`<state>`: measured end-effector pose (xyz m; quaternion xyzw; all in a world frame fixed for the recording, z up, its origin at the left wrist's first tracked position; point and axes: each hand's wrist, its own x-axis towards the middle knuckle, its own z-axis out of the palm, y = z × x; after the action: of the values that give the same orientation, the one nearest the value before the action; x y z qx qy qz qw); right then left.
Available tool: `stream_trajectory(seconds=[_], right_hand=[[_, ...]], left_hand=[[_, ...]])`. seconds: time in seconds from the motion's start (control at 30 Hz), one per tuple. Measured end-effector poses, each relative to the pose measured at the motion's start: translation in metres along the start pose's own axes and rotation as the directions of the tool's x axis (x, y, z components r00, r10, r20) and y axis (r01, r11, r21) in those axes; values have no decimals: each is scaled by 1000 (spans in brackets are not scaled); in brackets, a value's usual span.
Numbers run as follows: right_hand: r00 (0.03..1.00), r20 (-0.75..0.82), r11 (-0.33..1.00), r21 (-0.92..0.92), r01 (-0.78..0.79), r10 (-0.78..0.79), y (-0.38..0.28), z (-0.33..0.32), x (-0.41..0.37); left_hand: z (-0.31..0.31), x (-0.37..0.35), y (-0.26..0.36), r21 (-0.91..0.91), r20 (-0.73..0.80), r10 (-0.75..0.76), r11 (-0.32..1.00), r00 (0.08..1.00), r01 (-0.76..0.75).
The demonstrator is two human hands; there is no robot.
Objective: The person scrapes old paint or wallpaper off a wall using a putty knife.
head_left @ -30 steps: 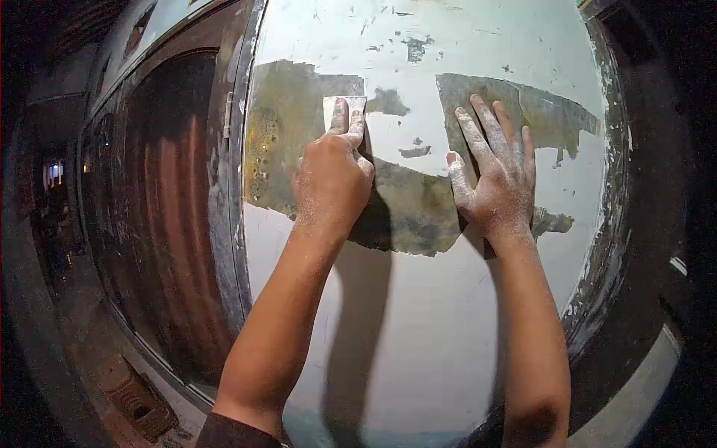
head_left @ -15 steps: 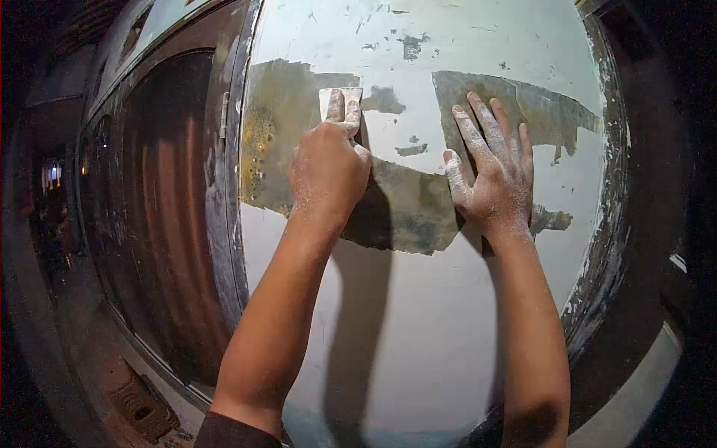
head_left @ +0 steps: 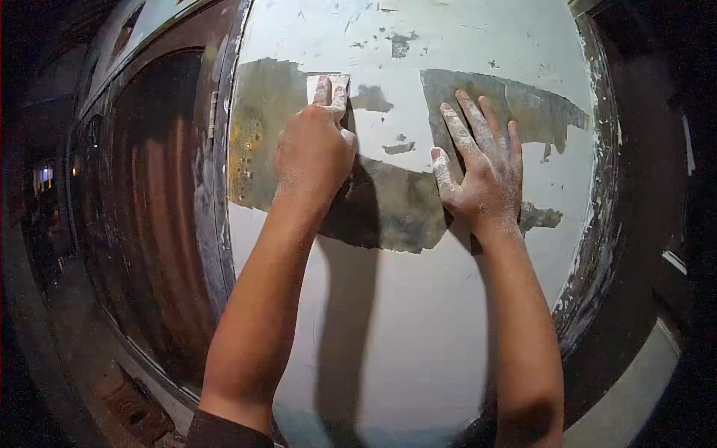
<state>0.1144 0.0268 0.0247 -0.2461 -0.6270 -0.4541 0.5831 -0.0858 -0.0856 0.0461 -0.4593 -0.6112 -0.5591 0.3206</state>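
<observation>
My left hand (head_left: 312, 158) is closed around a small metal scraper (head_left: 329, 86), its blade pressed flat on a white painted wall (head_left: 418, 321). The blade sits at the top edge of a dark, bare patch (head_left: 388, 205) where the paint is gone. My right hand (head_left: 482, 175) lies flat on the wall with fingers spread, over another stripped patch (head_left: 538, 108) to the right. Both hands are dusted with white powder.
A dark brown metal door (head_left: 160, 216) in a grey frame (head_left: 213, 201) stands left of the wall. Small chipped spots (head_left: 399, 43) dot the paint above. The wall's right edge (head_left: 597, 209) is rough and dark. The surroundings are dim.
My left hand has pushed the scraper a little upward along the wall. My right hand keeps its place on the wall. The view has shifted slightly.
</observation>
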Motion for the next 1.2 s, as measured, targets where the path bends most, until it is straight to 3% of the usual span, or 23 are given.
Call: stream_trajectory(seconds=[0.13,0.2,0.23,0.47,0.63,0.87,0.93,1.07,1.13,1.2], right_hand=[[1000,21,1000,-5,-15,16,-2,-1,-1],[1000,19,1000,-7,-12,13,-1,-2,0],[1000,28,1000,-5,-14,14,-1,-1,0],[1000,-5,1000,1,-3,3,-1,-1,1],[1000,-8,1000,-13,-9,9,-1,0,0],[1000,4,1000,-14,-5,5,0,0,0],[999,31,1000,-11,-26,27,-2,-2,0],[1000,14,1000,-21,-6,6,-1,-1,0],[1000,10,1000,-24,-4,4,0,1,0],[1000,8,1000,-14,-12,12,-2,-2,0]], left_hand=[[2,-1,-8,-69,8,58,996,998,-57],[16,2,-23,-65,-70,160,984,985,-165],[19,-4,-26,-65,-223,306,943,925,-328],[32,-75,-53,-201,-70,231,950,971,-240],[36,-102,-64,-154,-59,261,951,963,-267],[30,-93,-51,-19,-32,216,976,976,-217],[27,-89,-48,-11,27,175,985,984,-175],[26,-85,-42,-56,-55,211,975,976,-214],[15,-82,-31,-31,58,118,993,991,-116],[18,-76,-34,-42,44,134,990,990,-132]])
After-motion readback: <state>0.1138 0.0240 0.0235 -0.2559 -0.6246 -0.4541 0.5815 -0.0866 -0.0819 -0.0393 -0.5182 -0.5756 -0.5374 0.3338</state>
